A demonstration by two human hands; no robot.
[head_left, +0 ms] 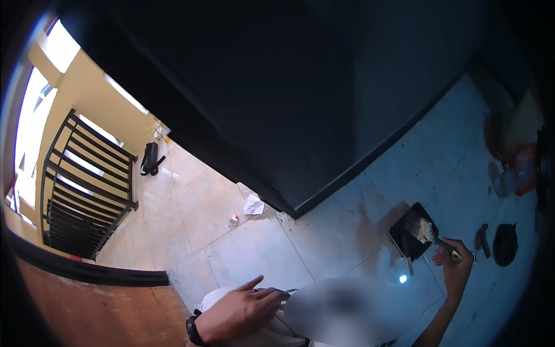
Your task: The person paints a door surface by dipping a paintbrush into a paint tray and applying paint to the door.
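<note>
My right hand, at the lower right, is closed around the dark handle of a putty knife. Its far end dips into pale, paste-like putty in a square black tray on the tiled floor. Beside the tray's near edge a thin light-coloured stick is visible. My left hand, wearing a black wristband, hovers over or rests on pale fabric at the bottom; I cannot tell which. Its fingers are stretched out with the thumb apart, and nothing is seen in it. A blurred patch covers the area to its right.
A large dark panel spans the upper middle. Right of the tray lie a hammer-like tool and a round black object; a red bag is farther back. Crumpled paper, a black bag and a railing are leftward.
</note>
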